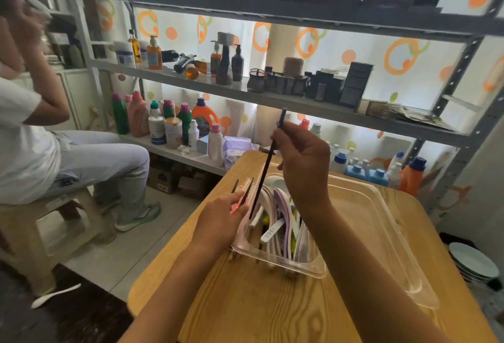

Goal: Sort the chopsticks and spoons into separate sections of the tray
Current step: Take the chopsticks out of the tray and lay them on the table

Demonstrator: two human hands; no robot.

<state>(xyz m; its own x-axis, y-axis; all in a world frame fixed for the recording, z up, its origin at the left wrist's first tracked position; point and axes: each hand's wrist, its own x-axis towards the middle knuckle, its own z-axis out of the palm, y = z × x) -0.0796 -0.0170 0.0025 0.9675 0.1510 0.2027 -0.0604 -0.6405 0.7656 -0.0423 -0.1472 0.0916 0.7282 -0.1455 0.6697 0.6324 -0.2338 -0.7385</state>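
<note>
We take step as pulling chopsticks out of mixed pile. Right hand (304, 162) pinches one black chopstick (268, 164), raised steeply above tray (387, 222). Left hand (222, 220) grips small bundle of chopsticks (244, 192) at tray's left edge. Spoons (281, 214) remain heaped in tray's left section. Next, we judge: add black chopstick to bundle, then lay all in one section, apart from spoons.

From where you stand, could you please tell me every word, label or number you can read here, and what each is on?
No text is legible here.
Purple packet on the lower shelf: print too blurred to read.
White canister with blue label: too small to read.
Orange detergent bottle: label blurred.
White spoon handle in the tray: dark marks, unreadable.
</note>
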